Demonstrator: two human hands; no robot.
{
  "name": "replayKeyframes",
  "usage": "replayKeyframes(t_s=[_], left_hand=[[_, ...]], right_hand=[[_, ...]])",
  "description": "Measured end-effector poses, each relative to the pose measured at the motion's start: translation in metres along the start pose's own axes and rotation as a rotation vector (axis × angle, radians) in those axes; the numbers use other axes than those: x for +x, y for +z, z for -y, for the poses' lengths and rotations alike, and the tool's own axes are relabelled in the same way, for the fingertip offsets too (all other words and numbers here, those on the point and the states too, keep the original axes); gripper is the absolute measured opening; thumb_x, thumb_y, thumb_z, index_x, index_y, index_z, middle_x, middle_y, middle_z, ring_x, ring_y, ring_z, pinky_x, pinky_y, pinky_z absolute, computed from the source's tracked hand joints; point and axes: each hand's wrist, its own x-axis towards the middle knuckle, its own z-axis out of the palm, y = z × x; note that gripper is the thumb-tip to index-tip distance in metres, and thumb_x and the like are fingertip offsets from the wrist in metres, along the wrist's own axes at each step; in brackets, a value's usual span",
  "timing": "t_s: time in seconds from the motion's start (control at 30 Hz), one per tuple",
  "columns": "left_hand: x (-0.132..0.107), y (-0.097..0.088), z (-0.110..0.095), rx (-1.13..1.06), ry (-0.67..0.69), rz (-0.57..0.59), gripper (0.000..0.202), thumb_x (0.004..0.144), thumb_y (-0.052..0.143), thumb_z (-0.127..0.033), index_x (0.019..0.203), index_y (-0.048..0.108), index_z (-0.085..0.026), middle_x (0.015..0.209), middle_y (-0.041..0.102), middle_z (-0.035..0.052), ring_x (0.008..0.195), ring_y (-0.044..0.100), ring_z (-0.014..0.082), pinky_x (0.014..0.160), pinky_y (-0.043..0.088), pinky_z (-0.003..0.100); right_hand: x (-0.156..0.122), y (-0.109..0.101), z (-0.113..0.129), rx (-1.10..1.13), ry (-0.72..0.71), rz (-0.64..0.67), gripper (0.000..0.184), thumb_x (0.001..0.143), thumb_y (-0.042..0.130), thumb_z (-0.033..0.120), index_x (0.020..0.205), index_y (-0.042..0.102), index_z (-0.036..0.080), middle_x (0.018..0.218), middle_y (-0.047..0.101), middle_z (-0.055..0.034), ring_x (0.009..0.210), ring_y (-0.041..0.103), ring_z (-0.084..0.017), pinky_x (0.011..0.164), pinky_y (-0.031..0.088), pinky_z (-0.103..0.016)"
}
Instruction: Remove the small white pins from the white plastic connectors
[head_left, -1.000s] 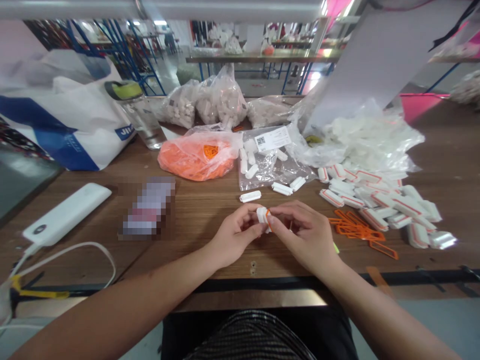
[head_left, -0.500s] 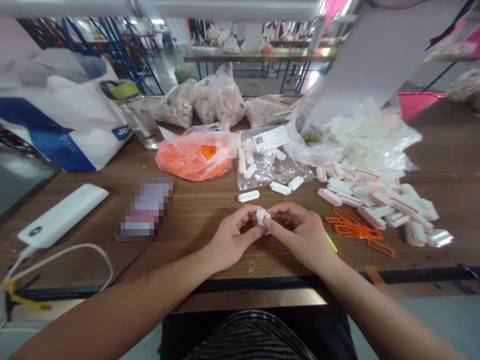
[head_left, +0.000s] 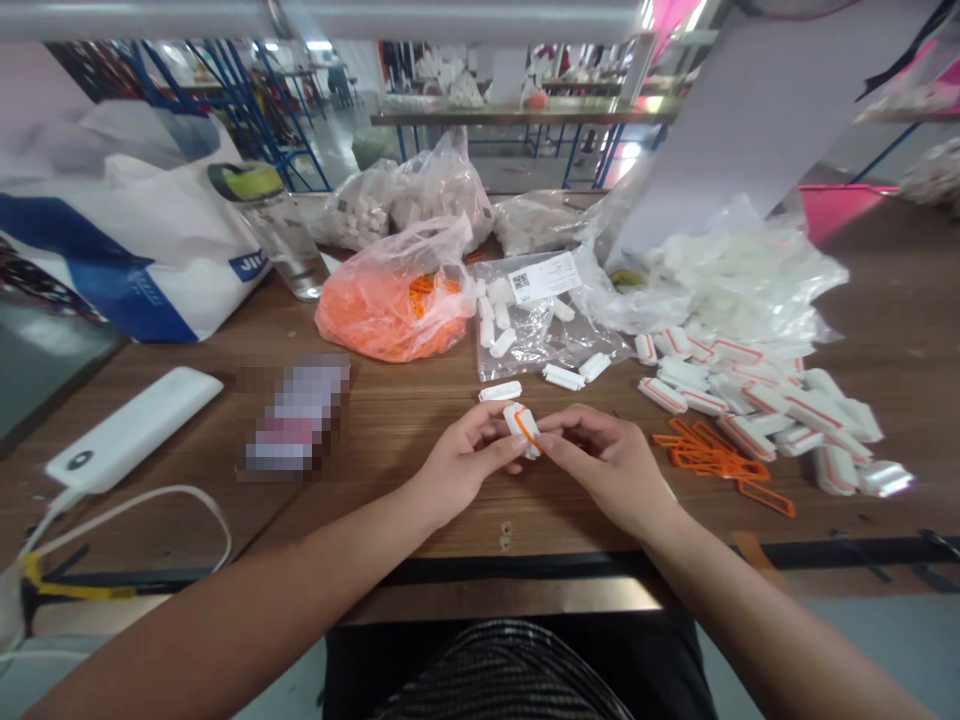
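Observation:
Between my hands is a small white plastic case (head_left: 514,414) with an orange ring (head_left: 526,428) lying slantwise along its face. My left hand (head_left: 469,460) pinches the case with its thumb and fingers. On the other side my right hand (head_left: 611,465) is closed, its thumb tip pressing the lower right of the ring and case. Just beyond my fingers lies a loose white case (head_left: 500,391), and two more white cases (head_left: 564,377) sit to its right. Several loose orange rings (head_left: 705,450) are heaped right of my right hand, beside a pile of white cases with orange edges (head_left: 765,395).
Behind the work area are an orange-filled plastic bag (head_left: 360,310), a clear bag with a label (head_left: 544,335) and several stuffed bags (head_left: 442,190). A water bottle (head_left: 281,235), white power bank (head_left: 135,420), its cable and a blurred-out flat object (head_left: 296,410) occupy the left.
The white case has turned in my fingers, so its face and the orange ring show more fully. The orange-filled bag's film has risen and its opening shows more rings.

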Motion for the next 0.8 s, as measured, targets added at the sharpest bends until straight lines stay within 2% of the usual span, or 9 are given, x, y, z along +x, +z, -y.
replayKeyframes(t_s=[0.17,0.3,0.43,0.67,0.8], left_hand=[[0.0,0.0,0.0,-0.015,-0.009,-0.025,0.031,0.077,0.074,-0.028,0.103,0.061,-0.019,0.091,0.069,0.0029,0.085,0.063,0.0164,0.069,0.05,0.026],[0.0,-0.001,0.0,-0.074,-0.035,-0.038,0.033,0.076,0.075,-0.029,0.104,0.061,-0.019,0.092,0.069,0.0031,0.084,0.062,0.0154,0.067,0.05,0.024],[0.001,-0.002,-0.001,-0.137,-0.058,-0.053,0.037,0.075,0.076,-0.03,0.106,0.061,-0.018,0.095,0.067,0.0033,0.082,0.061,0.013,0.065,0.05,0.021],[0.001,-0.003,-0.001,-0.132,-0.088,-0.054,0.039,0.074,0.077,-0.028,0.109,0.062,-0.017,0.093,0.068,0.0035,0.08,0.061,0.0127,0.063,0.05,0.021],[0.001,-0.004,-0.001,-0.149,-0.087,-0.061,0.037,0.075,0.077,-0.026,0.108,0.063,-0.017,0.092,0.069,0.003,0.079,0.062,0.0121,0.064,0.051,0.021]], right_hand=[[0.0,0.002,-0.001,-0.031,0.02,0.003,0.016,0.076,0.07,0.034,0.078,0.069,0.018,0.072,0.069,-0.0036,0.057,0.057,-0.013,0.053,0.044,-0.027],[-0.003,0.003,0.002,-0.154,-0.126,-0.038,0.011,0.08,0.064,0.025,0.072,0.067,0.018,0.07,0.066,-0.0027,0.06,0.057,-0.013,0.053,0.044,-0.026],[-0.005,0.002,0.002,-0.24,-0.298,-0.006,0.008,0.082,0.061,0.017,0.08,0.068,0.018,0.077,0.065,-0.0029,0.061,0.057,-0.011,0.051,0.043,-0.023],[-0.001,-0.005,0.001,-0.367,-0.38,0.078,0.007,0.081,0.062,0.014,0.079,0.068,0.018,0.075,0.06,-0.0014,0.057,0.049,-0.009,0.052,0.041,-0.023],[0.0,-0.007,0.002,-0.418,-0.437,0.118,0.007,0.08,0.062,0.011,0.078,0.066,0.017,0.074,0.059,-0.001,0.058,0.051,-0.009,0.054,0.042,-0.023]])
